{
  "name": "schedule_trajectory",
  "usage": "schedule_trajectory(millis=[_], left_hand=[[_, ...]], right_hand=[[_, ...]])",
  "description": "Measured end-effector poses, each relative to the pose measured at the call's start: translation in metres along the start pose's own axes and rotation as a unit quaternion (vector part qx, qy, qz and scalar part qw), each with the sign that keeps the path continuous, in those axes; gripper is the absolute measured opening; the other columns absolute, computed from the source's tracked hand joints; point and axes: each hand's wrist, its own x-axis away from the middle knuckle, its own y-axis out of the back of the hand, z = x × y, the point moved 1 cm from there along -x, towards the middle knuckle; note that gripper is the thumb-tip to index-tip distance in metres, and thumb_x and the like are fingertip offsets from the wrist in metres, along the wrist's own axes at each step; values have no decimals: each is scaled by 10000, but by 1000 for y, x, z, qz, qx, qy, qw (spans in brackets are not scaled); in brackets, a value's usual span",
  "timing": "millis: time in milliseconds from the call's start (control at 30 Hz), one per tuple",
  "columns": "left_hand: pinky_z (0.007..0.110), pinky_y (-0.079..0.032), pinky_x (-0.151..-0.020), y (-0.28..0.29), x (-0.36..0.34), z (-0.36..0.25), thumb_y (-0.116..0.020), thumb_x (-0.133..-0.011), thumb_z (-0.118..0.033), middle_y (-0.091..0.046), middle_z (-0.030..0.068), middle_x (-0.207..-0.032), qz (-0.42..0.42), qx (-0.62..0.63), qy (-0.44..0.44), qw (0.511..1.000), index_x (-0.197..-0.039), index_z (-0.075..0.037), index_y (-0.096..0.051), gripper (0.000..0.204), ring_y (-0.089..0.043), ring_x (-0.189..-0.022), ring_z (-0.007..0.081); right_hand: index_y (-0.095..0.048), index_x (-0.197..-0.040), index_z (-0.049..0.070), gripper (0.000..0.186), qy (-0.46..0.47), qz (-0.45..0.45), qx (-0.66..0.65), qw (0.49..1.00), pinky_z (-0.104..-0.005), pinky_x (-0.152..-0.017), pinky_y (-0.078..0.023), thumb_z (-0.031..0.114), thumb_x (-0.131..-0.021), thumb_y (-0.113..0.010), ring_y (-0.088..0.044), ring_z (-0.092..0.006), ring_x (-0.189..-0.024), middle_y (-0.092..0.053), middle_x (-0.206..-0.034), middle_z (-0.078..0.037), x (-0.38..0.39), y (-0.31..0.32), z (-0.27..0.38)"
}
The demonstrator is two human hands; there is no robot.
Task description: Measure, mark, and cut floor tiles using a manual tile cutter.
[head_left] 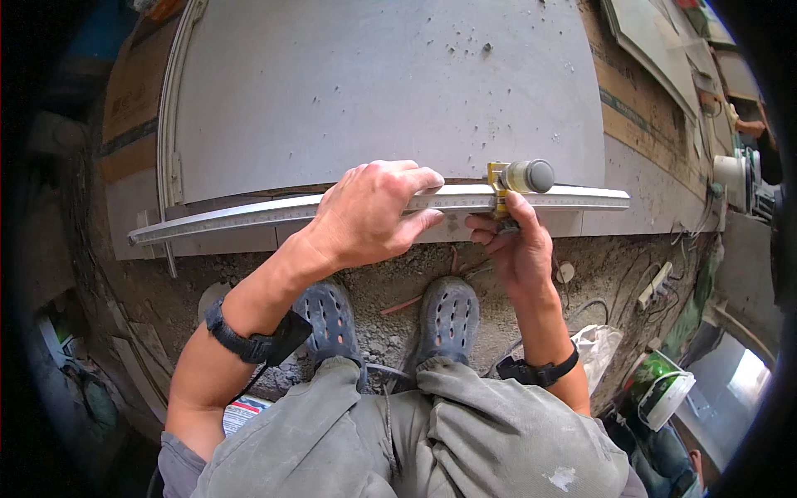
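Observation:
A long silver measuring rail point(266, 212) with graduation marks runs across the near edge of a large pale grey tile point(374, 100). My left hand point(374, 207) pinches the rail near its middle, fingers over the far side and thumb on the near side. Just right of it, a yellow sliding bracket point(498, 184) sits around the rail, with a clear cylinder with a grey cap point(531, 176) attached. My right hand point(519, 236) is closed on this bracket, its thumb on the near face. The fingers partly hide the bracket's lower part.
Brown cardboard point(133, 100) lies beneath the tile. More slabs lean at the far right point(656, 50). My clogs point(448, 315) stand on gritty ground between the tile and me. A power strip point(656, 285) with cables, a white bag point(596, 353) and a bucket point(664, 390) are on the right.

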Motion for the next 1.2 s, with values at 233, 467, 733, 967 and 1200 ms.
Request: schedule_trajectory(millis=[233,467,733,967,1200], left_hand=[[431,-563,-791,-5,2,-3,-748,-838,-232,-714,182,-1001,-20,-12,-2,1000,-1082,-15,-706,329,-698,-893,377],[436,-566,-775,-8,1,-1,-738,-822,-241,-713,192,-980,-31,-18,4,999,-1062,3,-708,344,-700,-870,384],[432,-568,-767,-11,1,2,-726,-802,-223,-715,200,-944,-37,-12,4,999,-1030,16,-716,330,-703,-850,381],[433,-567,-745,-11,1,2,-723,-802,-222,-713,207,-931,-37,-11,-2,999,-1016,29,-714,330,-702,-826,382],[427,-567,-744,-12,2,3,-726,-803,-222,-713,209,-931,-38,-12,-9,999,-1013,33,-716,330,-703,-821,378]], right_hand=[[-601,-1227,1,350,-29,56,6,998,-323,-711,-645,243,-983,-662,-723,-201,-903,-690,-1059,-103,-3,-19,-21],[-600,-1225,2,328,-28,67,-9,997,-367,-770,-645,231,-994,-647,-699,-186,-929,-677,-1076,-94,-7,-25,-26],[-640,-1176,10,304,-22,66,-27,997,-367,-782,-640,249,-990,-664,-689,-164,-937,-688,-1044,-77,-6,-26,-32],[-559,-1291,18,346,-37,79,-24,996,-404,-840,-632,204,-1007,-625,-685,-193,-1015,-665,-1150,-99,-6,-21,-33],[-544,-1305,16,360,-35,80,-29,996,-406,-840,-636,201,-1007,-626,-681,-194,-1026,-659,-1158,-101,-5,-21,-35]])
